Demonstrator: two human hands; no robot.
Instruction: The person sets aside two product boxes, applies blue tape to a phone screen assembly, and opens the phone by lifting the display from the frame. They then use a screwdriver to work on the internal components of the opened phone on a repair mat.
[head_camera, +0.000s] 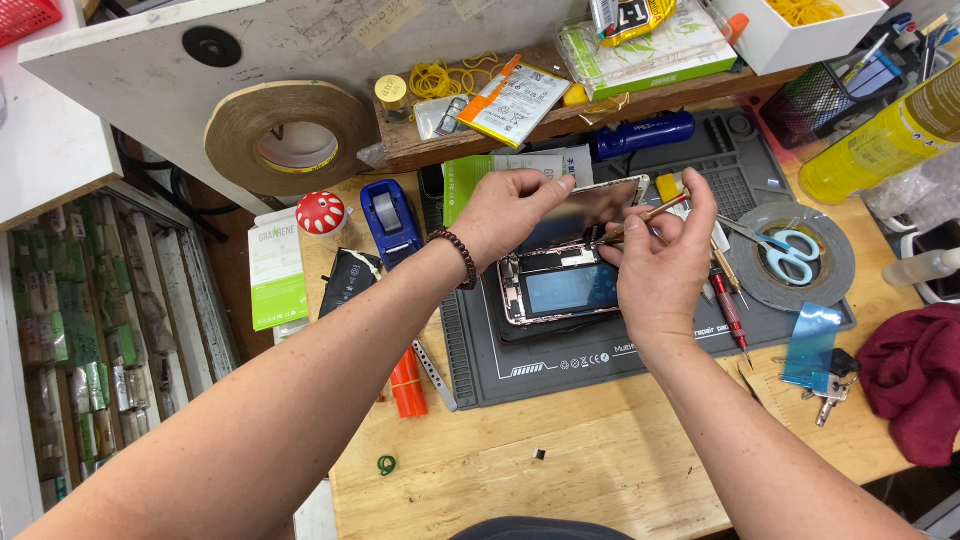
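Observation:
An opened smartphone body (556, 287) lies on a dark grey repair mat (560, 355). My left hand (505, 212) holds its lifted screen panel (590, 208) tilted up from the top edge. My right hand (663, 262) pinches a thin wooden-handled tool (652, 212) whose tip points at the joint between the screen and the body. A beaded bracelet (460, 254) circles my left wrist.
Around the mat lie a red-handled screwdriver (729, 310), blue-handled scissors (788, 252) on a tape roll, a blue tape dispenser (388, 216), an orange tool (406, 383), keys (832, 388), and a maroon cloth (915, 375). A large tape roll (288, 137) and a shelf of parts stand behind.

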